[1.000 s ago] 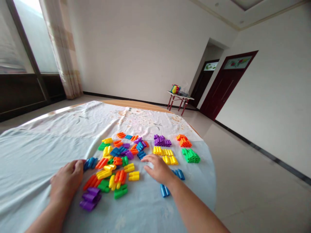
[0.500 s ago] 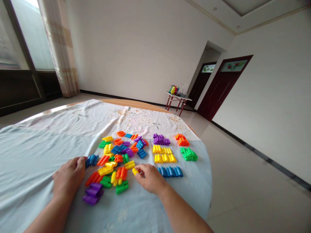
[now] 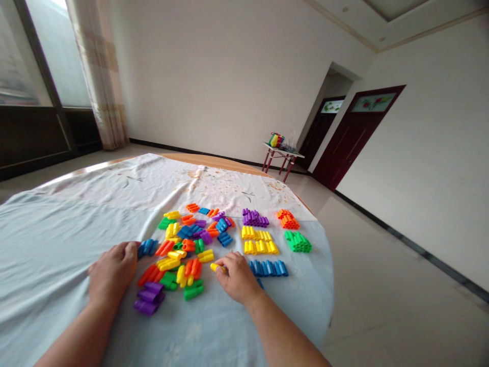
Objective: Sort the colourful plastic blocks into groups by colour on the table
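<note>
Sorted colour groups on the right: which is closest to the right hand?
The blue row, just beside the right hand; the yellow group, green group, purple group and orange group lie farther back.

Bare cloth (image 3: 64, 224) leftward; mixed block pile (image 3: 183, 244) between hands.

No writing, number or brand can be read anywhere. The blocks (image 3: 183, 244) on the table (image 3: 69, 224) look like plain coloured plastic with no legible marks. The panels (image 3: 372, 102) over the doors (image 3: 353, 140) show coloured pictures, and any lettering there is too small to tell.
</note>
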Demonstrator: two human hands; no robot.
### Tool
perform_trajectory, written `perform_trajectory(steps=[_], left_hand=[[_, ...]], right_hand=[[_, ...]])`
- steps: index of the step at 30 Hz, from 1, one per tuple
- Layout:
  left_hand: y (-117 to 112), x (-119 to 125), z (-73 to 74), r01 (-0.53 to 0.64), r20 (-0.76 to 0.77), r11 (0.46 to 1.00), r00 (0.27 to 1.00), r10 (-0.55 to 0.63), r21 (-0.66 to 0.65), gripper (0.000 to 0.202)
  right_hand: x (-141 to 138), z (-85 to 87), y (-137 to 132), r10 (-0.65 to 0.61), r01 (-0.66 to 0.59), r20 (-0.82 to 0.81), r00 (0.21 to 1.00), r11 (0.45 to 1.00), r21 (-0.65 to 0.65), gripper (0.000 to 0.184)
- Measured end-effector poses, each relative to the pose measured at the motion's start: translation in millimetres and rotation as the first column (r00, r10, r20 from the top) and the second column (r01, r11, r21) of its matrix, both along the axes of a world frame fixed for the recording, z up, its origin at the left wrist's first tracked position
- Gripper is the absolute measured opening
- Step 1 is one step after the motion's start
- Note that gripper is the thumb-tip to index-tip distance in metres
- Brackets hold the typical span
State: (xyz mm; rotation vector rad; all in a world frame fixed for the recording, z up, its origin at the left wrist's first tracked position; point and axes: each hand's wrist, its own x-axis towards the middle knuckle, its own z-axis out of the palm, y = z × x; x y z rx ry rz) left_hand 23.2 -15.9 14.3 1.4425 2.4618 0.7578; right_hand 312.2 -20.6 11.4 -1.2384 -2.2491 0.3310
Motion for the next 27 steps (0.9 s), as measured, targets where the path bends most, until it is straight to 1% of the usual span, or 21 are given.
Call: perform_trajectory(steps=[3,6,10,11,13,15,17,22,27], left_hand=[[0,0,-1.9,0.017,-0.009,1.000,1.000,-0.017,0.009,0.059],[1,-2,-4.5,0.025,-0.012,0.999,1.000,-0.024,0.021,0.056],[2,-3,-5.8,0.014,-0.010,1.000,1.000,-0.013,0.022,0.056],[2,-3,-5.7,0.013,-0.010,1.000,1.000,-0.013,0.021,0.056],[1,-3,-5.1,0.019,-0.010,1.000,1.000,-0.019,0.022,0.056],[0,-3,-4.2,0.017,-0.009,1.000,1.000,-0.017,0.025,0.056],[-1,-2,-3.1,0.012,-0.009,1.000,1.000,-0.012,0.015,0.057],[0,0,-0.6,0.000,0.009,1.000,1.000,0.000,-0.016,0.056],[2,-1,-0.7,-0.006,0.021,1.000,1.000,0.006,-0.022,0.053]], right_hand=[[0,-2.3,1,-0.018,0.017,0.021,1.000,1.000,0.014,0.016],[2,-3.5,3,-0.041,0.040,0.024,0.999,0.999,0.023,0.019],[5,-1.0,4,-0.114,0.113,0.018,0.993,0.991,0.070,0.021],[6,0.0,4,-0.113,0.111,0.014,0.994,0.991,0.080,0.022],[7,1.6,4,-0.068,0.067,0.009,0.998,0.994,0.084,0.026],[8,2.0,4,-0.014,0.012,0.021,1.000,0.998,0.065,0.031],[9,1.1,4,0.011,-0.013,0.046,0.999,0.999,0.037,0.034],[8,-0.8,3,-0.005,0.007,0.074,0.997,1.000,-0.024,0.035],[11,7.4,1,0.033,-0.022,0.105,0.994,0.995,-0.100,0.044]])
